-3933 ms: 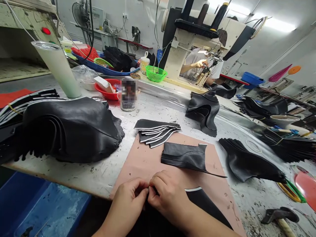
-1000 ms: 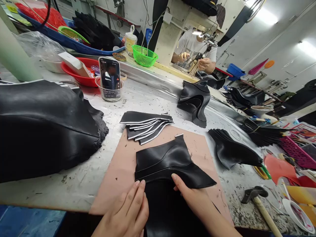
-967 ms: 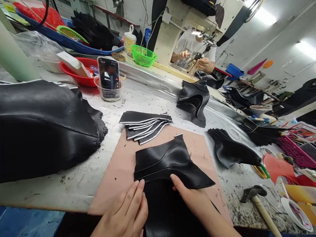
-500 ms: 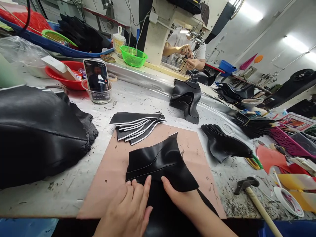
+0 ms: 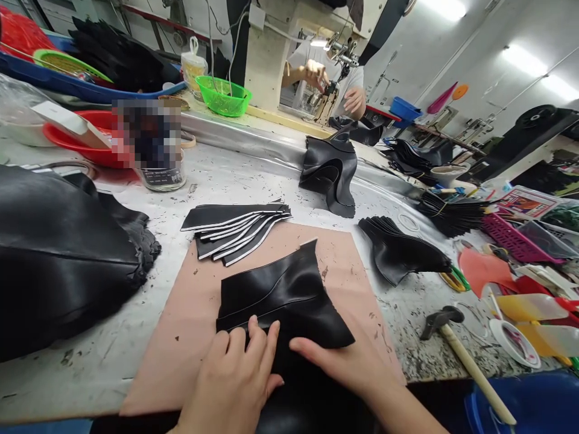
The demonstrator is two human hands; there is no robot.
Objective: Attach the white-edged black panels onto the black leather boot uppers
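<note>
Black panel (image 5: 283, 292) sits on the pink sheet (image 5: 176, 364), near edge between the hands. Probably light, thin, floppy; smooth face may slip and crease, not brittle. Best hold: thumb-and-finger pinch at the near edge, other palm flat by the seam, where layers are likely stiffer.

Looks: glossy, curved seam lines, narrow pale-edged tab at the far corner, wavy right side. More black material below it; can't tell if joined.

Left hand (image 5: 233, 374): not gripping, fingers spread, tips on the near-left edge. Right hand (image 5: 357, 364): thumb at the near edge, fingers hidden underneath, reads as a light pinch.

Further out: white-edged strips (image 5: 239, 229) fanned beyond the panel, black stack (image 5: 400, 250) and hammer (image 5: 473, 374) to the right.
</note>
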